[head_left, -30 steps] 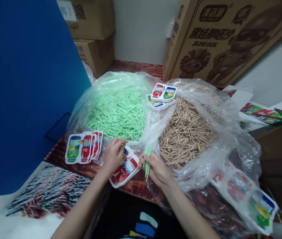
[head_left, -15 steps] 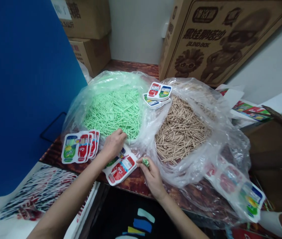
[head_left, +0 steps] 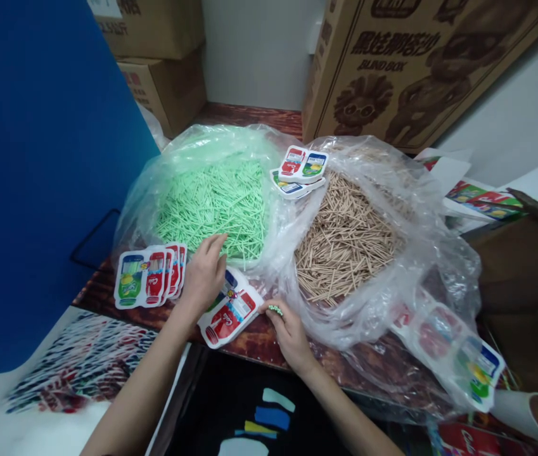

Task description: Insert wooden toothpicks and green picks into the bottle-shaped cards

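Observation:
My left hand (head_left: 205, 272) reaches over the near edge of the plastic bag of pale green sticks (head_left: 214, 206), its fingers stretched out and the thumb apart. Under and beside it lies a printed bottle-shaped packet (head_left: 234, 315) with a red Cola side; my left hand covers part of its other side. My right hand (head_left: 291, 335) is closed round a small bundle of green sticks (head_left: 275, 310), whose ends show above the curled fingers. The tips of its thumb and forefinger meet the packet's right corner. Left of my left hand, several similar packets (head_left: 130, 280) overlap in a row.
A second plastic bag with brown sticks (head_left: 349, 247) stands on the right. More packets (head_left: 303, 166) rest between the bags, and others (head_left: 478, 373) lie partly under plastic at right. Cardboard boxes (head_left: 173, 88) stand behind, a blue panel (head_left: 54, 177) at left, a paper cup (head_left: 518, 408) lower right.
My left hand has opened from bent, gathered fingers to stretched ones and shifted slightly left. The right hand keeps its bundle beside the packet. The whole view has shifted a little.

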### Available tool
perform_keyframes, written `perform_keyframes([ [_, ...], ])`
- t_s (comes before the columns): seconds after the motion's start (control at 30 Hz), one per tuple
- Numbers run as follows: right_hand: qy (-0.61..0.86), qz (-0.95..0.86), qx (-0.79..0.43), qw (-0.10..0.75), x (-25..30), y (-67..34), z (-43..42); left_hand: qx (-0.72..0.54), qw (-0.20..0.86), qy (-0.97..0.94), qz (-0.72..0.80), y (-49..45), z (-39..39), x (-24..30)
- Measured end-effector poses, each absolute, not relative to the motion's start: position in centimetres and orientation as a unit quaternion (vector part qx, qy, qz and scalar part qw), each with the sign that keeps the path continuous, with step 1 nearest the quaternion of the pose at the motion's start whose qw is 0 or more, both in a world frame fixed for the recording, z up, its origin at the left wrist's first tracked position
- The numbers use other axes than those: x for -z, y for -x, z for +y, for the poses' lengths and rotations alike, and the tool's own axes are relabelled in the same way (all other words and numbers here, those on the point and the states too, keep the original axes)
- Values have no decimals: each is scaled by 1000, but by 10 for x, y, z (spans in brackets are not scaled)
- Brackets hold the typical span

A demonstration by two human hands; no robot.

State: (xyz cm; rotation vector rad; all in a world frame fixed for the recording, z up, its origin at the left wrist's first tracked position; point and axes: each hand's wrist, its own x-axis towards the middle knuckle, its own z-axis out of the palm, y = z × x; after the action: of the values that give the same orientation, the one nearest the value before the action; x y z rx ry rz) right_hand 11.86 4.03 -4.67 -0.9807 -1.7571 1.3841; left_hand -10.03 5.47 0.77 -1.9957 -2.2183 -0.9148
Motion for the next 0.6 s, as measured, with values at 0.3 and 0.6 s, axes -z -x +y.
perform_keyframes([
  [0.3,379,-662,-542,352,41,-117,40,288,0,598,-748,92,-6,28],
  [0.6,384,-658,-546,349,42,-118,41,247,52,602,-758,100,31,9],
])
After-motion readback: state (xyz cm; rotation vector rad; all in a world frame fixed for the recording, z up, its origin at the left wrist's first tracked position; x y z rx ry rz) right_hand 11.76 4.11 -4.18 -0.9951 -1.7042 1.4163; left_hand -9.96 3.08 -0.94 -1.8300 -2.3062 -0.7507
